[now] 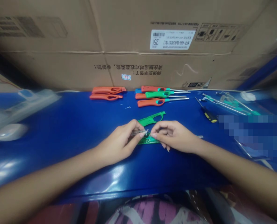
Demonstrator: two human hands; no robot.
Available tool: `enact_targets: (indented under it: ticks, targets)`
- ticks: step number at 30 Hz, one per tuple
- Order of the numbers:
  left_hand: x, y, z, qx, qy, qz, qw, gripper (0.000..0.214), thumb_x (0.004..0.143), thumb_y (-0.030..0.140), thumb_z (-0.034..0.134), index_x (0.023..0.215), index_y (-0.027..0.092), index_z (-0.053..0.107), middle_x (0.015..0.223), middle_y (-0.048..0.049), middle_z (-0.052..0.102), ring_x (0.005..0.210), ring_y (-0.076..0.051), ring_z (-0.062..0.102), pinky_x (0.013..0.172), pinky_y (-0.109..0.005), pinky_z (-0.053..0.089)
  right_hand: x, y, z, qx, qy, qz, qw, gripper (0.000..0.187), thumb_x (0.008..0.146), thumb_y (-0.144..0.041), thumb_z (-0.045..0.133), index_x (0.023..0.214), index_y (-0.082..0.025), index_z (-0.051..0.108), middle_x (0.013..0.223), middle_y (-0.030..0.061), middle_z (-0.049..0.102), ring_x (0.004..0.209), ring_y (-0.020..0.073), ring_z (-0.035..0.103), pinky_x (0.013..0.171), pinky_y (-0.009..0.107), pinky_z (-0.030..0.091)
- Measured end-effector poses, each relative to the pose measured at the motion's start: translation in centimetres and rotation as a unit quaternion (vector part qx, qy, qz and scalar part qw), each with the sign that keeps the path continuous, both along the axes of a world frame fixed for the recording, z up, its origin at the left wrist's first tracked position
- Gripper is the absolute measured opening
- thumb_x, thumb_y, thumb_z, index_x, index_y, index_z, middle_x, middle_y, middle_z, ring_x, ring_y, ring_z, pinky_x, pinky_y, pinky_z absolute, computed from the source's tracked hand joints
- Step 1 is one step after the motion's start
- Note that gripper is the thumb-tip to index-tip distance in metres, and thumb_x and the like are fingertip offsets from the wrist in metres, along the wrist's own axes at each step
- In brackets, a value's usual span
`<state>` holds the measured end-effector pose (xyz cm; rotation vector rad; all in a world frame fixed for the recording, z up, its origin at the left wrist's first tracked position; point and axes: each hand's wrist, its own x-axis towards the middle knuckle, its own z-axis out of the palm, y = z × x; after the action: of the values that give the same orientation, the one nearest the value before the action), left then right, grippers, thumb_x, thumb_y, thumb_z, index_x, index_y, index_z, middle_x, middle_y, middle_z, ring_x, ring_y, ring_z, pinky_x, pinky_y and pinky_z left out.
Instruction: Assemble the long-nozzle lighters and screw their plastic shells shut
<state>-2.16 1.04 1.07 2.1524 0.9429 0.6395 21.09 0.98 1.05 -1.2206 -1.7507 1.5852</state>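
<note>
Green casing half (142, 142) lies on the blue table (70, 124) under the hands, a turquoise part (150, 139) and pale wire in it. Fingers of the left hand (124, 138) pinch a clear piece (135, 133) with a white tip. Those of the right hand (175, 137) bunch just beside that tip; whether they grip anything, I cannot tell. Another green half (145, 121) lies just beyond.

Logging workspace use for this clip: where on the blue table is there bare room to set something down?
The blue table is bare between the orange casings and left forearm, and between the right hand and its near edge. It's crowded beside the left hand with green casings, along the cardboard with lighters, and at right with the screwdriver and metal rods.
</note>
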Motion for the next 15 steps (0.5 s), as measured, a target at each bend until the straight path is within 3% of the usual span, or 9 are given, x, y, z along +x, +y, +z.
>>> enact_targets:
  ticks: [15]
  targets:
    - [0.15, -0.13, -0.04, 0.007, 0.013, -0.009, 1.0, 0.013, 0.102, 0.03, 0.048, 0.104, 0.018, 0.054, 0.089, 0.0012, 0.064, 0.074, -0.011, 0.06, 0.071, -0.024, 0.046, 0.0, 0.13, -0.05, -0.013, 0.022, -0.014, 1.0, 0.021, 0.089, -0.037, 0.066, 0.092, -0.017, 0.059, 0.051, -0.0071, 0.052, 0.043, 0.0065, 0.049, 0.04, 0.016, 0.048]
